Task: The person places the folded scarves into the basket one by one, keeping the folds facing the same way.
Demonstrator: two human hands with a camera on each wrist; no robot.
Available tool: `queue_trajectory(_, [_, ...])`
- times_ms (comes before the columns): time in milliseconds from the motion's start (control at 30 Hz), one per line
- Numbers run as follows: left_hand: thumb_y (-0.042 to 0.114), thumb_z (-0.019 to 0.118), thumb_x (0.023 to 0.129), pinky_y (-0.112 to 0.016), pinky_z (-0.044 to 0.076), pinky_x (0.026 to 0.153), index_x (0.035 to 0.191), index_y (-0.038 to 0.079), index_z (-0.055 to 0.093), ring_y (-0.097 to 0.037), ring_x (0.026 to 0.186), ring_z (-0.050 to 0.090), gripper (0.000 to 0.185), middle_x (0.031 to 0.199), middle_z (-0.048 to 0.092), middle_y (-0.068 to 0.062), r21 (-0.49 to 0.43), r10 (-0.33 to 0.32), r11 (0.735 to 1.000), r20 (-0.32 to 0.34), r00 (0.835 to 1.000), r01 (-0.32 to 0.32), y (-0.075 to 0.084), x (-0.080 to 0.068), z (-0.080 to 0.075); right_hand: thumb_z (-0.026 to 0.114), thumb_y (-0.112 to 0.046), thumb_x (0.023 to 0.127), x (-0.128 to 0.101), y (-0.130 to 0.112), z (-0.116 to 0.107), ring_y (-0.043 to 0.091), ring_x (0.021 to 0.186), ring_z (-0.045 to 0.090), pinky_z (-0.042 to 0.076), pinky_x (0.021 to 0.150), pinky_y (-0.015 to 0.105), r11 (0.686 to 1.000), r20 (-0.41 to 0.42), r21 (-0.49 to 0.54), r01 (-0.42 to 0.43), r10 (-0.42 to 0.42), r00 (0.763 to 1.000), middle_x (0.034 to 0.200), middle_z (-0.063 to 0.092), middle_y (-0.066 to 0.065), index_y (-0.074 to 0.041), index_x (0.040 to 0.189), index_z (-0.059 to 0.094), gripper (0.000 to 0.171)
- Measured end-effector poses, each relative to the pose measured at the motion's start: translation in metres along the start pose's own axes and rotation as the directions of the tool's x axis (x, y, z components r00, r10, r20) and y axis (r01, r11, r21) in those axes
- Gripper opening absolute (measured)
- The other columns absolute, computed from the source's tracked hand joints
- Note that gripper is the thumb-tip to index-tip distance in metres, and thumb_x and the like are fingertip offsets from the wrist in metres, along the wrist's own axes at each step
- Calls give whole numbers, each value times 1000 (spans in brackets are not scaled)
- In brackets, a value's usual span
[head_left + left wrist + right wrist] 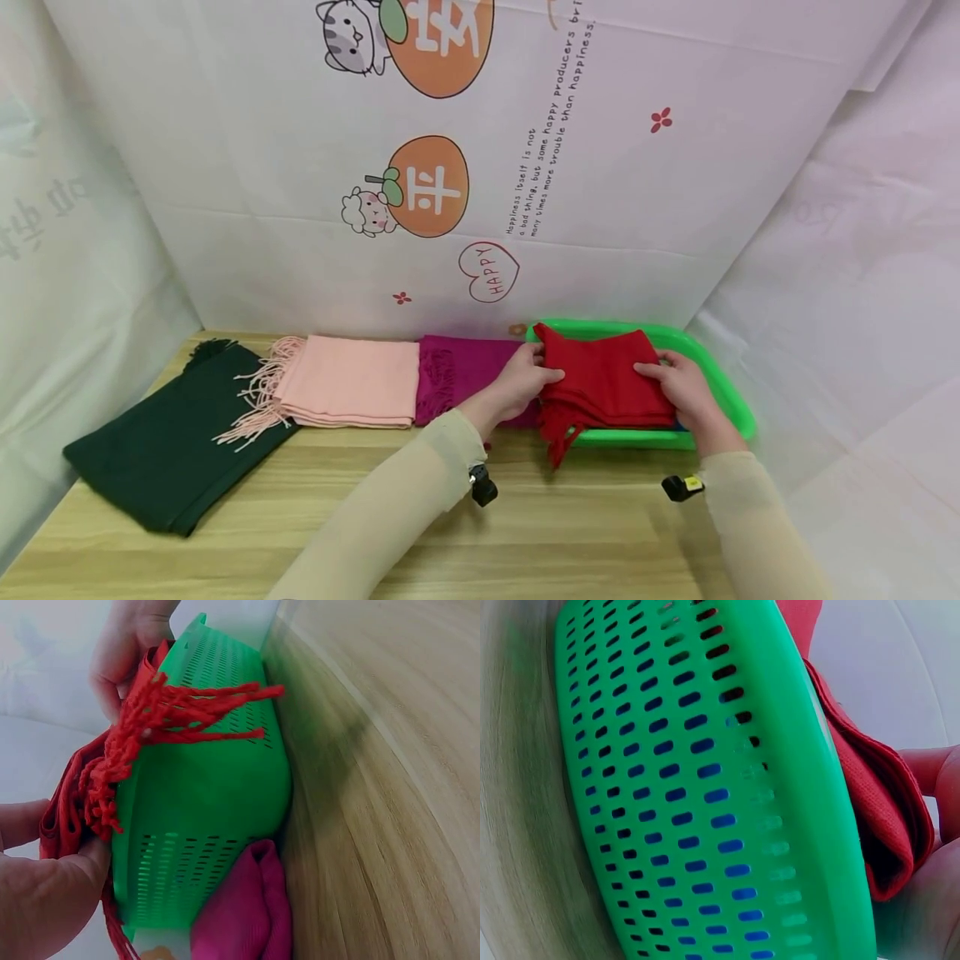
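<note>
A folded red scarf (600, 383) lies over the top of a green perforated basket (723, 379), its fringe hanging over the basket's front left wall. My left hand (534, 372) grips the scarf's left edge and my right hand (662, 372) grips its right edge. In the left wrist view the red fringe (157, 716) drapes over the basket wall (202, 825), with my left hand (45, 892) pinching the scarf's folds. The right wrist view shows the scarf's edge (881, 817) held at the basket rim (810, 795) by my right hand (937, 832).
Three more folded scarves lie in a row on the wooden table (570, 533): magenta (453, 375) touching the basket, pink (352, 383), and dark green (168, 437) at the far left. Something blue shows through the basket's holes (705, 825). Printed sheets wall in the table.
</note>
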State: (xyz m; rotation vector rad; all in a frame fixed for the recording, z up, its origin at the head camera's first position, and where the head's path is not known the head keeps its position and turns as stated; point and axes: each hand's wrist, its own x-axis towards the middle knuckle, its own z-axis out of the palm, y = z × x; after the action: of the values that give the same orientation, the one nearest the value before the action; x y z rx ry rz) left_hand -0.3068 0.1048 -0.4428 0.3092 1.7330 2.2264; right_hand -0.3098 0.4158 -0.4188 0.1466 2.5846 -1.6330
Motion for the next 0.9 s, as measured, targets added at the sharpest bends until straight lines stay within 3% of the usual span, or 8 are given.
queue_trajectory(300, [-4, 68, 105, -46, 52, 117, 170, -4, 30, -36, 142, 59, 75, 160, 53, -23, 84, -12, 996, -47, 999, 16, 2, 7, 10, 67, -34, 113, 3, 3, -7, 10, 88, 73, 65, 77, 33, 1000, -7, 25, -5, 6, 1000, 121, 65, -2, 3, 166, 39, 70])
queue_trajectory(900, [-4, 67, 105, -50, 52, 117, 172, 0, 30, -37, 141, 60, 76, 157, 54, -21, 114, -12, 993, -21, 1000, 15, 3, 20, 19, 65, -32, 114, 8, 6, -20, 8, 89, 72, 65, 78, 32, 999, -14, 34, 1, -1, 1000, 122, 62, -3, 4, 167, 34, 71])
